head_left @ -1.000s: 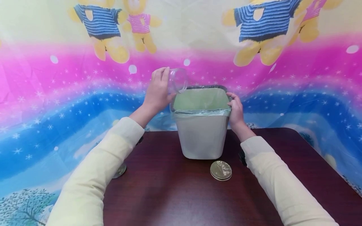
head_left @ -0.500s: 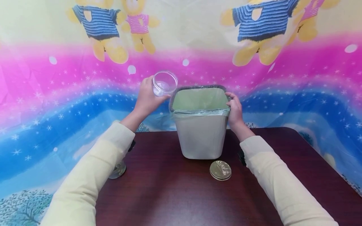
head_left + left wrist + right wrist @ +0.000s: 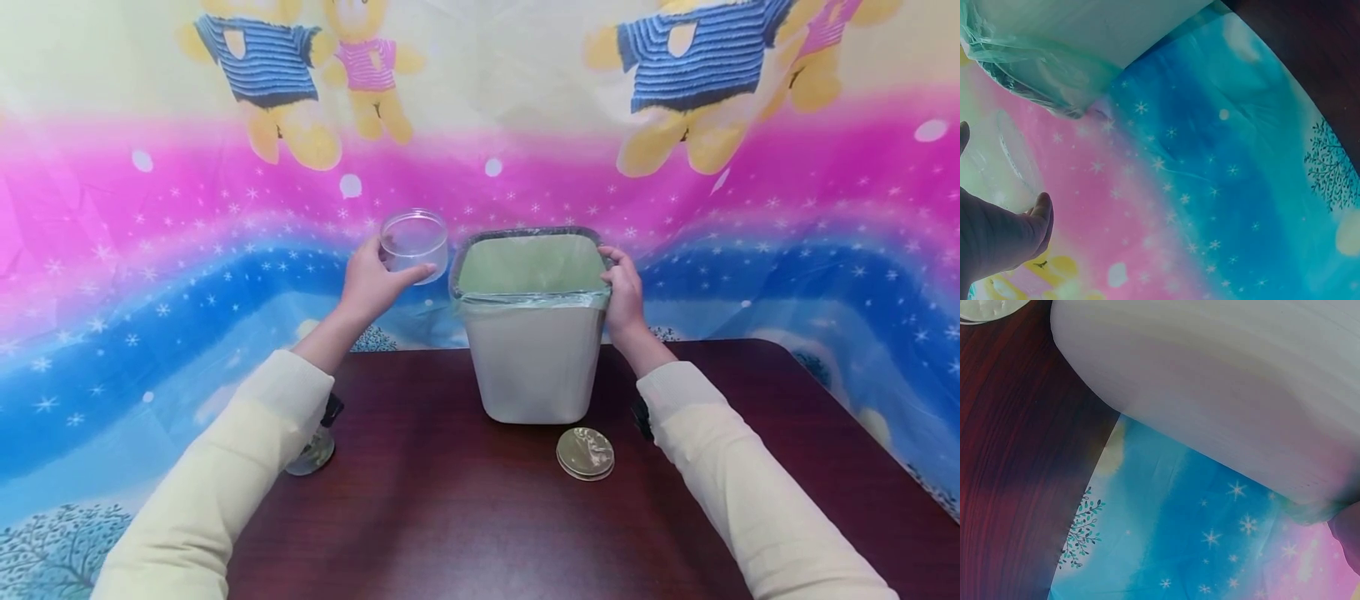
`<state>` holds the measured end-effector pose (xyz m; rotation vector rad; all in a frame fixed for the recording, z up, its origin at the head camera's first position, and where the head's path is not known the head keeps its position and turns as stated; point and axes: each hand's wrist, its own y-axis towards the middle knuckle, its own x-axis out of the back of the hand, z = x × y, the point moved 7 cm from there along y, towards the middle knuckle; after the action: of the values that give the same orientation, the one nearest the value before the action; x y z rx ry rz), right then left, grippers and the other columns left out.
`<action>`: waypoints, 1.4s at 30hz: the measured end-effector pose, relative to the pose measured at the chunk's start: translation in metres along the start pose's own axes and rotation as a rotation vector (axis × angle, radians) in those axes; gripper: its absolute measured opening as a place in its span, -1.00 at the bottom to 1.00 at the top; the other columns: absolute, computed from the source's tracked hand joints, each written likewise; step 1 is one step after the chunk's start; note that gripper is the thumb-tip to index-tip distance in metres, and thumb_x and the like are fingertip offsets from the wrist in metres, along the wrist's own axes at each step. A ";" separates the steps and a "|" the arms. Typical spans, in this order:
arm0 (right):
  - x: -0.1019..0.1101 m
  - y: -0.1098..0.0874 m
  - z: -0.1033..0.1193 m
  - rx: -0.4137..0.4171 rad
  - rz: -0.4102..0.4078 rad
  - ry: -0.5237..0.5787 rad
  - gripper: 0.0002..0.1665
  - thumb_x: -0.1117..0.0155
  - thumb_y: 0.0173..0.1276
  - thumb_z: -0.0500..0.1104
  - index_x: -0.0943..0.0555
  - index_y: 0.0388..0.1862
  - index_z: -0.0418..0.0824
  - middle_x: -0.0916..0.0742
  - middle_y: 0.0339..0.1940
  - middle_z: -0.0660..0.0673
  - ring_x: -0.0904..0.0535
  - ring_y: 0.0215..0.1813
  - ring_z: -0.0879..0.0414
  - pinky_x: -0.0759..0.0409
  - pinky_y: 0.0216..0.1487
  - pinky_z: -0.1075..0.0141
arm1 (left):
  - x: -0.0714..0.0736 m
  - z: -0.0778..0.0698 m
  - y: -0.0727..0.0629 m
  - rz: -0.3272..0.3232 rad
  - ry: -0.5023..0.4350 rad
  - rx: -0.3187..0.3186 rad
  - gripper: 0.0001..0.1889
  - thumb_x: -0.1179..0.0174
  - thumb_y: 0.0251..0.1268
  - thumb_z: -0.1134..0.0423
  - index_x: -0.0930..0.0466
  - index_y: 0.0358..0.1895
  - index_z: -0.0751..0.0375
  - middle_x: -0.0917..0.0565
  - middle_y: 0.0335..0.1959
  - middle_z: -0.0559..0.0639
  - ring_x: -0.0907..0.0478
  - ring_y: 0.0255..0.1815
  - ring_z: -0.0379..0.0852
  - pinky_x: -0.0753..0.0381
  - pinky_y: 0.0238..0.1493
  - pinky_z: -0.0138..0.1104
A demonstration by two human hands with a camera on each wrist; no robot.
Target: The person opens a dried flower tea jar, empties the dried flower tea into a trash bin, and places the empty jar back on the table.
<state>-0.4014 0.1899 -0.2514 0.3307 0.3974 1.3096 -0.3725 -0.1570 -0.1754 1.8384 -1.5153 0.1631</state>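
A clear round plastic jar [image 3: 415,247], its open mouth facing up, is gripped by my left hand [image 3: 371,279] left of the bin's rim. In the left wrist view the thumb and fingers curl round the jar [image 3: 1007,162]. My right hand [image 3: 625,287] holds the right rim of a white trash bin [image 3: 534,362]. A thin green bag [image 3: 532,265] lines the bin and folds over its rim. The bin's white wall [image 3: 1210,381] fills much of the right wrist view, with only a bit of the right hand [image 3: 1349,537] at the edge.
A round gold-coloured lid [image 3: 586,452] lies on the dark wooden table [image 3: 450,517] in front of the bin. Partly hidden behind my left forearm stands a clear container [image 3: 311,454] with dark contents. A printed cloth [image 3: 525,75] with bears hangs behind the table.
The left hand has drawn the jar from above the bin's left rim leftward and down, turning it from tipped sideways to nearly upright. The right hand and bin stay put.
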 end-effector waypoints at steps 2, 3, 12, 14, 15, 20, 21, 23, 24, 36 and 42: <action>0.000 0.000 0.000 0.000 -0.001 -0.002 -0.37 0.28 0.25 -0.29 -0.32 0.31 -0.44 -0.35 0.43 -0.16 -0.19 0.42 -0.01 -0.18 0.21 0.14 | 0.001 0.003 -0.003 0.011 -0.003 0.023 -0.09 -0.46 -0.01 -0.12 -0.28 0.36 0.27 -0.48 0.20 0.17 -0.42 0.20 0.12 -0.54 0.07 -0.05; 0.000 0.000 -0.001 0.000 -0.001 -0.002 -0.37 0.28 0.25 -0.29 -0.32 0.31 -0.44 -0.35 0.44 -0.16 -0.19 0.42 -0.01 -0.18 0.21 0.14 | 0.001 0.005 -0.005 0.016 -0.005 0.034 -0.09 -0.46 -0.01 -0.13 -0.28 0.37 0.27 -0.48 0.21 0.17 -0.41 0.21 0.12 -0.54 0.07 -0.04; 0.001 0.000 0.000 0.003 0.008 -0.001 -0.37 0.28 0.25 -0.29 -0.31 0.31 -0.44 -0.34 0.44 -0.16 -0.19 0.42 -0.02 -0.18 0.22 0.10 | 0.003 0.017 -0.026 0.081 -0.013 0.062 -0.09 -0.43 0.02 -0.16 -0.26 0.37 0.24 -0.45 0.24 0.15 -0.39 0.24 0.13 -0.55 0.06 -0.02; 0.001 0.000 0.000 0.005 0.004 0.000 -0.37 0.28 0.25 -0.29 -0.32 0.31 -0.44 -0.35 0.44 -0.15 -0.19 0.42 -0.01 -0.18 0.21 0.12 | 0.002 0.019 -0.031 0.094 -0.007 0.058 -0.11 -0.43 0.03 -0.15 -0.26 0.37 0.24 -0.45 0.23 0.15 -0.40 0.23 0.13 -0.56 0.05 -0.02; 0.001 0.000 0.000 0.007 0.003 0.001 -0.37 0.28 0.25 -0.29 -0.32 0.31 -0.44 -0.35 0.44 -0.16 -0.19 0.42 -0.01 -0.18 0.21 0.12 | 0.001 0.019 -0.033 0.098 -0.004 0.056 -0.11 -0.42 0.04 -0.14 -0.26 0.36 0.25 -0.45 0.23 0.16 -0.40 0.23 0.14 -0.55 0.06 -0.02; 0.001 -0.001 0.001 0.008 0.001 0.001 -0.38 0.28 0.25 -0.28 -0.34 0.30 -0.41 -0.35 0.44 -0.15 -0.19 0.42 -0.01 -0.18 0.22 0.11 | -0.004 0.025 -0.043 0.115 0.002 0.064 -0.16 -0.41 0.08 -0.10 -0.28 0.32 0.29 -0.44 0.25 0.19 -0.40 0.25 0.18 -0.55 0.06 0.00; 0.001 -0.001 0.001 0.007 -0.001 0.001 -0.38 0.28 0.26 -0.28 -0.35 0.29 -0.40 -0.35 0.44 -0.15 -0.18 0.42 -0.01 -0.17 0.22 0.11 | -0.005 0.027 -0.045 0.118 0.001 0.065 -0.17 -0.41 0.09 -0.09 -0.28 0.32 0.29 -0.44 0.25 0.20 -0.40 0.26 0.19 -0.55 0.06 0.00; 0.001 -0.002 0.002 0.007 0.000 0.007 -0.39 0.28 0.25 -0.29 -0.36 0.28 -0.39 -0.34 0.44 -0.16 -0.18 0.42 -0.05 -0.17 0.22 0.10 | -0.009 0.033 -0.050 0.125 -0.001 0.072 -0.17 -0.41 0.09 -0.08 -0.27 0.33 0.30 -0.43 0.26 0.21 -0.40 0.27 0.21 -0.55 0.07 0.01; 0.001 -0.002 0.002 0.005 0.001 0.010 -0.40 0.29 0.26 -0.29 -0.36 0.28 -0.38 -0.33 0.45 -0.16 -0.17 0.42 -0.06 -0.17 0.23 0.09 | -0.010 0.035 -0.051 0.126 0.000 0.074 -0.17 -0.41 0.09 -0.08 -0.28 0.32 0.31 -0.43 0.26 0.21 -0.40 0.27 0.21 -0.54 0.07 0.01; 0.000 0.000 0.001 0.001 0.010 0.002 -0.37 0.31 0.27 -0.28 -0.32 0.31 -0.43 -0.33 0.44 -0.16 -0.19 0.41 -0.05 -0.16 0.25 0.04 | -0.031 0.065 -0.068 0.157 -0.018 0.085 -0.18 -0.46 0.05 0.00 -0.30 0.30 0.33 -0.49 0.16 0.25 -0.47 0.17 0.17 -0.54 0.06 -0.02; -0.001 0.000 -0.001 0.003 0.007 0.006 -0.37 0.29 0.25 -0.29 -0.32 0.30 -0.44 -0.34 0.43 -0.18 -0.20 0.39 -0.07 -0.13 0.28 -0.03 | -0.045 0.078 -0.080 0.202 -0.051 0.108 -0.17 -0.48 0.04 0.09 -0.26 0.33 0.37 -0.48 0.18 0.27 -0.49 0.17 0.19 -0.56 0.04 -0.04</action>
<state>-0.4020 0.1891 -0.2517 0.3306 0.4036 1.3172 -0.3417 -0.1658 -0.2915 1.7811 -1.7577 0.3007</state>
